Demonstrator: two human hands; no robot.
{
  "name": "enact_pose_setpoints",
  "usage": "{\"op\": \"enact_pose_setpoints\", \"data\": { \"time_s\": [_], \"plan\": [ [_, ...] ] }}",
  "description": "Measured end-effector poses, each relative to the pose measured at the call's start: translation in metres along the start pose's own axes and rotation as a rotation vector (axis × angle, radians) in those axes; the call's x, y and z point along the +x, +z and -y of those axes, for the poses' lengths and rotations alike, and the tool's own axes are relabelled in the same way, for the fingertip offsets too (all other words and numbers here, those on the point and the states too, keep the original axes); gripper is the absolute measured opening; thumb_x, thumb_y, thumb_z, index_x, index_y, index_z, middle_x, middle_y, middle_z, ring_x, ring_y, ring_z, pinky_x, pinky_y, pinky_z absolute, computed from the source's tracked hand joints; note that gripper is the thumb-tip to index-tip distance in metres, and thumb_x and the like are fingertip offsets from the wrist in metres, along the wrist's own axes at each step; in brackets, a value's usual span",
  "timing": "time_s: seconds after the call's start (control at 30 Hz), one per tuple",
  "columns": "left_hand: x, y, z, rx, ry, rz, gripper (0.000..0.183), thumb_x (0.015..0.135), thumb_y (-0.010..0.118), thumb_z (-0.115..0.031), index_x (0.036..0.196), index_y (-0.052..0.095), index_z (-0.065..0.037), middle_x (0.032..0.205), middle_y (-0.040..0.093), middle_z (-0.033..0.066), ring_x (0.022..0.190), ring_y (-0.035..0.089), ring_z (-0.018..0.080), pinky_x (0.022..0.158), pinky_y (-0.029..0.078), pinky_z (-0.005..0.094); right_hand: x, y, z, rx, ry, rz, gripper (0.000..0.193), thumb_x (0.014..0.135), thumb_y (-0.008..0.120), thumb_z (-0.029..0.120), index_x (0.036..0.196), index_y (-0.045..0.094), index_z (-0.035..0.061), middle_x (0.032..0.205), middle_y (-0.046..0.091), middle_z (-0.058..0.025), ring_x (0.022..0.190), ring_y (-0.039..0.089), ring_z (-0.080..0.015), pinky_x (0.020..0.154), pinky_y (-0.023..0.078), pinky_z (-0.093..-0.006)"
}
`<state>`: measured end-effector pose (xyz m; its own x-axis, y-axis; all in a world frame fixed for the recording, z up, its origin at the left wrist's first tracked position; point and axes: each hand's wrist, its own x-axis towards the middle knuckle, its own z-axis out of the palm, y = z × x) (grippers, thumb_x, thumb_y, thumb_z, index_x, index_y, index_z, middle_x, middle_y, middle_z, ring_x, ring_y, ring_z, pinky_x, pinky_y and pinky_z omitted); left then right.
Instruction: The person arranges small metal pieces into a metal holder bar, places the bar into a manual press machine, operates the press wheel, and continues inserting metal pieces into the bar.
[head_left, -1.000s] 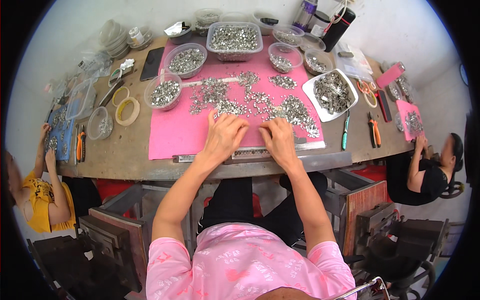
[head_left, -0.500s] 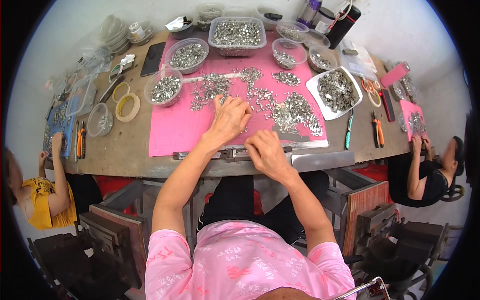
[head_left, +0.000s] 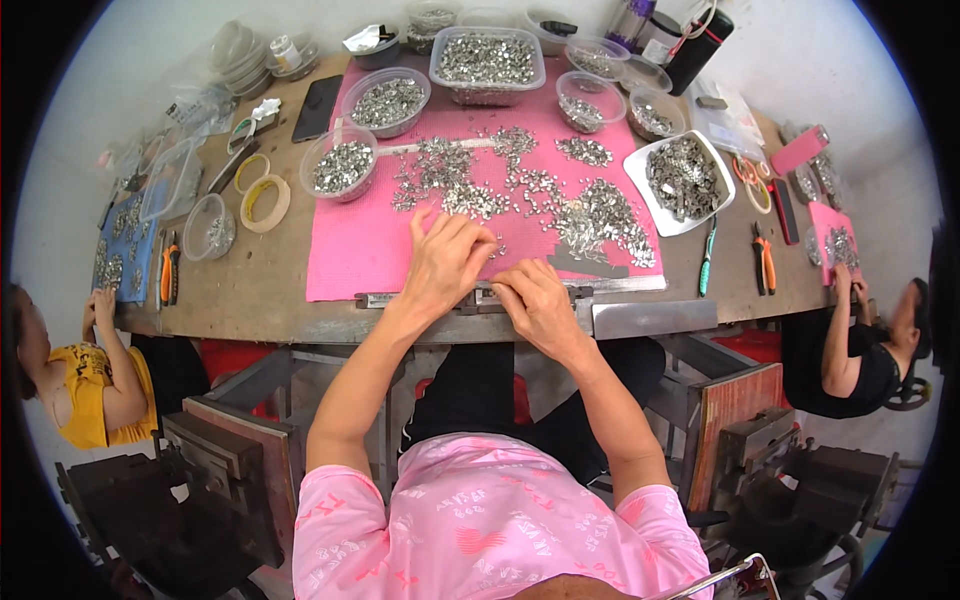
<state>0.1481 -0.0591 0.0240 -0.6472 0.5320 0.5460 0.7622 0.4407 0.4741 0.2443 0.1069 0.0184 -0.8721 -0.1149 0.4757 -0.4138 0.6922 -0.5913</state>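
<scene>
While the front rail (head_left: 583, 293) is partly covered by the left hand (head_left: 445, 262) and the right hand (head_left: 538, 303), curled fingers are noted on both; whether anything is gripped cannot be told. Lettering is printed on the pink shirt (head_left: 470, 482). Metal pieces (head_left: 603, 222) are heaped on the pink mat (head_left: 345, 255), just beyond the hands. More are contained in a rectangular tub (head_left: 490, 88), a round bowl (head_left: 341, 196) and a white dish (head_left: 690, 227). On the surface (head_left: 225, 300), orange-handled pliers (head_left: 769, 272) are laid to the right, a tape roll (head_left: 269, 225) to the left. A steel plate (head_left: 655, 318) is set beside the rail.
</scene>
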Motion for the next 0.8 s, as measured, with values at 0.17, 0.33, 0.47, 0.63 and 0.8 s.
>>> {"op": "enact_pose_setpoints", "data": {
  "time_s": [0.17,0.33,0.47,0.63,0.8],
  "plan": [
    [-0.039,-0.011,-0.014,-0.085,-0.080,0.000,0.009,0.087,0.075,-0.013,0.092,0.068,-0.010,0.088,0.064,0.0011,0.086,0.060,0.0219,0.104,0.032,0.0486,-0.001,0.002,0.000,-0.076,-0.016,-0.042,0.010,0.087,0.071,0.003,0.097,0.069,0.0026,0.088,0.062,-0.0102,0.082,0.058,-0.0297,0.077,0.044,-0.0412],
    [-0.051,-0.005,-0.018,-0.110,-0.070,0.007,0.011,0.085,0.076,-0.012,0.091,0.068,-0.009,0.088,0.064,0.0025,0.087,0.061,0.0218,0.103,0.034,0.0482,-0.014,-0.014,-0.013,-0.019,0.090,-0.197,0.010,0.088,0.070,0.002,0.098,0.070,0.0044,0.090,0.067,-0.0088,0.086,0.061,-0.0275,0.079,0.044,-0.0386],
    [-0.051,-0.005,-0.018,-0.076,-0.060,0.031,0.010,0.085,0.076,-0.012,0.092,0.069,-0.009,0.090,0.066,0.0029,0.089,0.062,0.0219,0.103,0.034,0.0477,-0.030,-0.025,-0.023,-0.010,0.174,-0.232,0.010,0.089,0.070,0.004,0.099,0.071,0.0052,0.091,0.067,-0.0074,0.085,0.060,-0.0261,0.079,0.043,-0.0378],
    [-0.050,-0.007,-0.015,-0.130,-0.096,0.047,0.012,0.087,0.075,-0.015,0.096,0.070,-0.009,0.089,0.068,0.0027,0.086,0.063,0.0213,0.104,0.034,0.0468,-0.027,-0.021,-0.012,-0.095,0.148,-0.171,0.012,0.088,0.073,0.008,0.100,0.072,0.0036,0.095,0.068,-0.0085,0.091,0.060,-0.0270,0.084,0.043,-0.0384],
    [-0.045,0.003,-0.026,-0.089,-0.172,0.018,0.019,0.086,0.078,-0.020,0.099,0.070,-0.008,0.085,0.068,0.0020,0.082,0.063,0.0210,0.102,0.035,0.0459,-0.027,-0.017,-0.013,-0.216,0.108,-0.173,0.015,0.088,0.074,0.008,0.101,0.070,0.0043,0.096,0.067,-0.0082,0.092,0.060,-0.0273,0.084,0.043,-0.0385]
  ]
}}
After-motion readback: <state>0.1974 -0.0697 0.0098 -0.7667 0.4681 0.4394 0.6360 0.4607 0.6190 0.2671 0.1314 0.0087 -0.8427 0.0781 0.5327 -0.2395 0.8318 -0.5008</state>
